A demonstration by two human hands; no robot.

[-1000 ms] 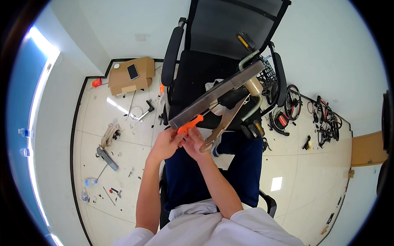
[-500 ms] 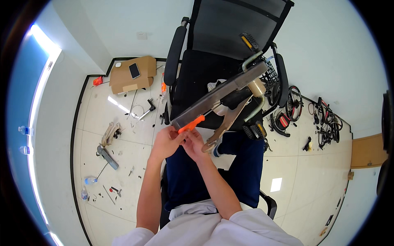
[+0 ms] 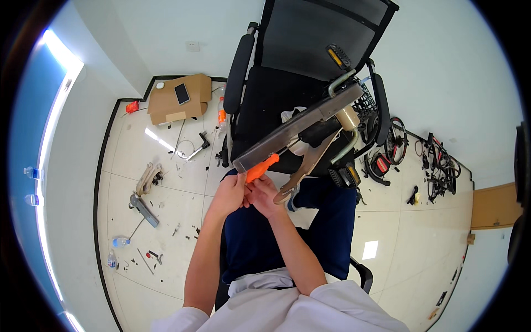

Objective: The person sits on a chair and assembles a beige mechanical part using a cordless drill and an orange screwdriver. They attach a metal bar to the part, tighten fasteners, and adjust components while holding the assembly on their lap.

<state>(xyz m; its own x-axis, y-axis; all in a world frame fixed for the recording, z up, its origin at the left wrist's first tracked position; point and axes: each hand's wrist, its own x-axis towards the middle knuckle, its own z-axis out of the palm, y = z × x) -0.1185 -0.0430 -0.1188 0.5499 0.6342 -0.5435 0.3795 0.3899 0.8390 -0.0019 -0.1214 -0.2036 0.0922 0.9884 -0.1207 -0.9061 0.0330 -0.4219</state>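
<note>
My left hand and my right hand meet just below the near end of a long grey metal frame that slants up to the right across a black office chair. Both hands close around an orange-handled tool whose tip goes to the frame's lower end. A tan fork-like piece hangs under the frame beside my right hand. A roll of tan tape sits near the frame's upper end. My dark blue trousers are below.
On the tiled floor to the left lie a cardboard box with a phone on it, a grey tool, a plastic bottle and several small parts. Bicycle parts and wheels lie to the right. White walls close in all around.
The frame and the orange-handled tool have shifted slightly up and to the right; my hands stay together on the tool.
</note>
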